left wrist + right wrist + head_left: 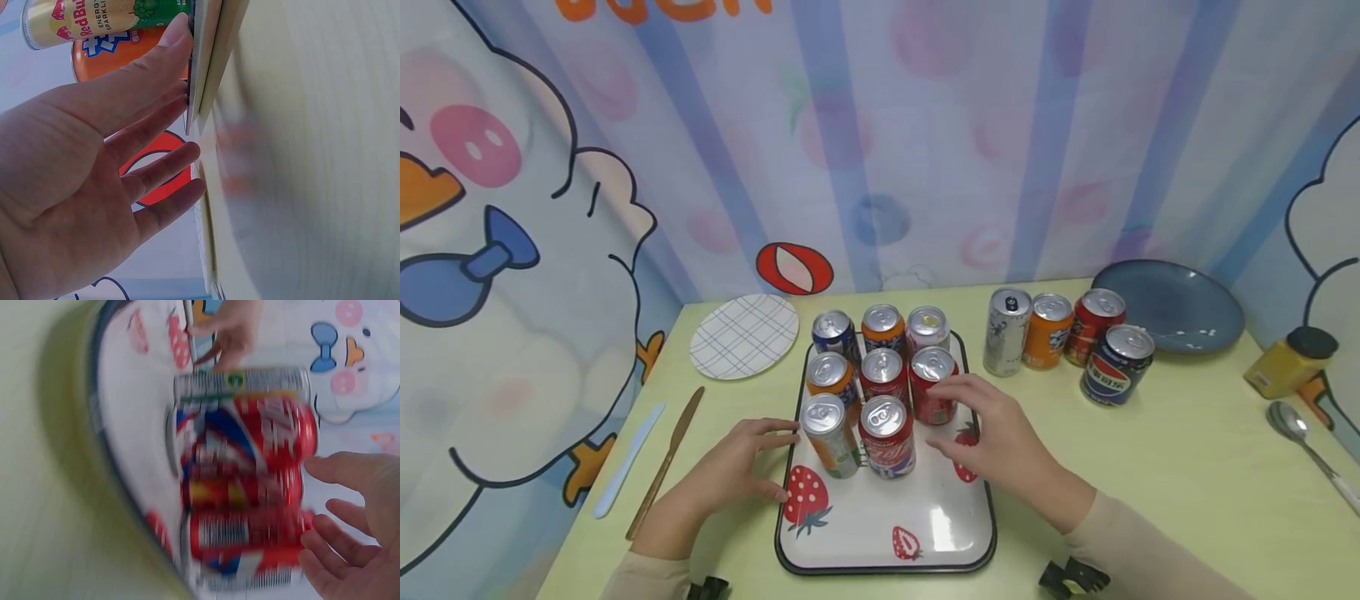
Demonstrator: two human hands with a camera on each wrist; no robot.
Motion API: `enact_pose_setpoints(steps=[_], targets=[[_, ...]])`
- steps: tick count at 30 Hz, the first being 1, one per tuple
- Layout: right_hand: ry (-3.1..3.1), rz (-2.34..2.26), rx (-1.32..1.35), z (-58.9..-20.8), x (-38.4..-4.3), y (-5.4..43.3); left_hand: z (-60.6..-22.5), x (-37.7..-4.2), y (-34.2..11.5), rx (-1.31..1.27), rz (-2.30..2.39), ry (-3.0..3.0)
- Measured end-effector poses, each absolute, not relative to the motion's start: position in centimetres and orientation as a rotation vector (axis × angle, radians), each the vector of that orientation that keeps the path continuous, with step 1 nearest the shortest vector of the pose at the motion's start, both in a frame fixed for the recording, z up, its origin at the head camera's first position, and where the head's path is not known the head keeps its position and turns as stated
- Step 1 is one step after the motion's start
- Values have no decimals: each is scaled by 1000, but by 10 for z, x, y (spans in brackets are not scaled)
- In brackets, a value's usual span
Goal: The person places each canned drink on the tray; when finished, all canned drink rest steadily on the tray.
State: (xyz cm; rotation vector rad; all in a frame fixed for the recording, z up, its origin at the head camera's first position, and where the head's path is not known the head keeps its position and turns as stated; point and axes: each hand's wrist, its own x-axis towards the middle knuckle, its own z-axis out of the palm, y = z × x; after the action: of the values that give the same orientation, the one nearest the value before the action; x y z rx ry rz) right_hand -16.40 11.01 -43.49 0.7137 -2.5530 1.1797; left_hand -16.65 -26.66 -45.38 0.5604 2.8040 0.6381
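A white strawberry-patterned tray [865,533] with a dark rim carries several upright drink cans. At its front stand a slim Red Bull can [94,15] and a red can with blue and white [887,442]. My left hand [737,471] is at the tray's left edge, its thumb and fingertips at the rim and its fingers loosely spread. On the right side, my right hand [1000,425] has its fingers next to a red can [931,400] in the middle row; whether they touch it I cannot tell. Neither hand grips a can.
Right of the tray stand a slim white can [1006,333], an orange can [1047,333], a red can [1093,325] and a Pepsi can [1116,367]. Behind them lies a blue plate [1180,308]. A checked plate [745,337], two knives, a yellow jar [1288,367] and spoons surround them.
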Motion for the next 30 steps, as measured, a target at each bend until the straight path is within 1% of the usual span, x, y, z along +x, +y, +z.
enact_pose_setpoints(steps=[7, 13, 17, 23, 30], targets=[[-2495, 1049, 563, -444, -174, 176, -457, -168, -265, 561, 658, 2802], [-2399, 951, 455, -435, -181, 228, -457, -168, -265, 566, 650, 2806], [-2371, 935, 324, -429, -185, 256, -455, -167, -266, 578, 644, 2821], [-2434, 939, 147, -432, -191, 289, -456, -166, -266, 541, 681, 2800], [-2563, 921, 58, -443, -198, 305, -456, -167, -267, 541, 686, 2795]])
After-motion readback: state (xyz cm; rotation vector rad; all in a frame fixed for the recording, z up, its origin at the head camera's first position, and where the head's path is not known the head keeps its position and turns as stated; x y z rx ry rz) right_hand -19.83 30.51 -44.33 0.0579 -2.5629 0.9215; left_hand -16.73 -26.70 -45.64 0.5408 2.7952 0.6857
